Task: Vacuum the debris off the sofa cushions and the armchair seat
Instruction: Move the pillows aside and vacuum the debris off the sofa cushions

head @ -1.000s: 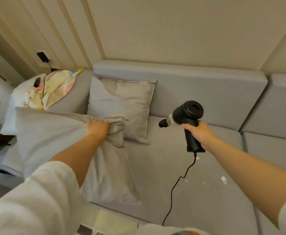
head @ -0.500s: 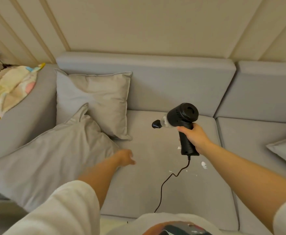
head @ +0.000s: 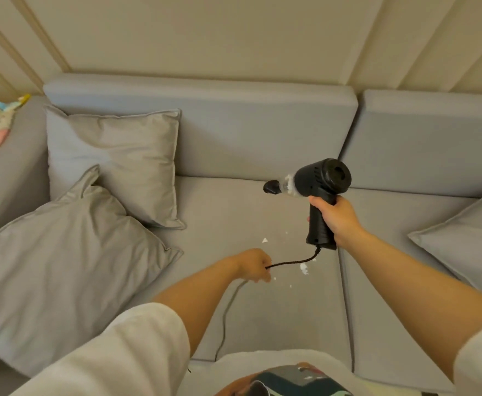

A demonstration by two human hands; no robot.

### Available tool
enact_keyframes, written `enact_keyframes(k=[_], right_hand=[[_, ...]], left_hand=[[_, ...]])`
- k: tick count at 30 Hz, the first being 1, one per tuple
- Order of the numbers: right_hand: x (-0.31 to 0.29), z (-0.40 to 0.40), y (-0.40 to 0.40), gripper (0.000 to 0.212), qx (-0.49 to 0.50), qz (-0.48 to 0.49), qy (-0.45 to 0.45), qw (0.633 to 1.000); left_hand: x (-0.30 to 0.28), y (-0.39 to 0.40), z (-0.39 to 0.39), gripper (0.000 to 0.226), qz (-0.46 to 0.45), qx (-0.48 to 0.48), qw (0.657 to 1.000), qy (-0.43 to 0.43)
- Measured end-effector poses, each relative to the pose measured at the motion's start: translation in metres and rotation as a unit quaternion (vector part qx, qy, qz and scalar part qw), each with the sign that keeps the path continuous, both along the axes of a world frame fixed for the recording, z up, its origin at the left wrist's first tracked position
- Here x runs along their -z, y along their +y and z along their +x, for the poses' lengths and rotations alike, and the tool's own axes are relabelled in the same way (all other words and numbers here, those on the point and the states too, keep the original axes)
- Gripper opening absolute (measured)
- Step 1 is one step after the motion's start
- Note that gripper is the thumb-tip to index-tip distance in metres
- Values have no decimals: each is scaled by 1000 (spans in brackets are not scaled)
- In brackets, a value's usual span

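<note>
Above the grey sofa seat cushion [head: 234, 310], the right hand [head: 337, 218] grips the handle of the black handheld vacuum [head: 314, 187] (nozzle pointing left, clear of the fabric). The left hand [head: 254, 264] is closed around the black cord [head: 291, 262]. White debris [head: 304, 268] lies on the cushion between both hands.

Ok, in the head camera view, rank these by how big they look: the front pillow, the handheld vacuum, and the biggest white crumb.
1. Front pillow, though nearness to the camera inflates it.
2. Handheld vacuum.
3. White crumb, by far the smallest.
</note>
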State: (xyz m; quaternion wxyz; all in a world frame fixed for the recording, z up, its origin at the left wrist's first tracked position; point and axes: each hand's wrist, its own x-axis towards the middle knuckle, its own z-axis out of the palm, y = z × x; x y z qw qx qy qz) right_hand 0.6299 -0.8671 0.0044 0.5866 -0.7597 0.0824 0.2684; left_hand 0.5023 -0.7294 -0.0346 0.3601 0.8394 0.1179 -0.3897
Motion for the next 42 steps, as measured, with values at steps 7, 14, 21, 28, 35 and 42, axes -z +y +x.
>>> enact_keyframes(k=[7,14,21,28,35,42], right_hand=[[53,24,-100,40,125,-60,77,987],[87,26,-159,44,116,-115,109,980],[98,26,-175,44,76,-125,121,982],[119,22,-177,46,87,-127,146,977],[137,20,-178,48,89,-136,155,974],[144,28,-174,48,72,-146,155,974]], left_hand=[[17,6,-12,40,138,-44,989,36],[25,-49,3,40,134,-38,990,24],[31,-64,13,39,134,-32,990,27],[36,-66,12,35,141,-40,988,40],[39,-72,18,11,128,-33,990,42],[42,-72,24,10,126,-24,991,43]])
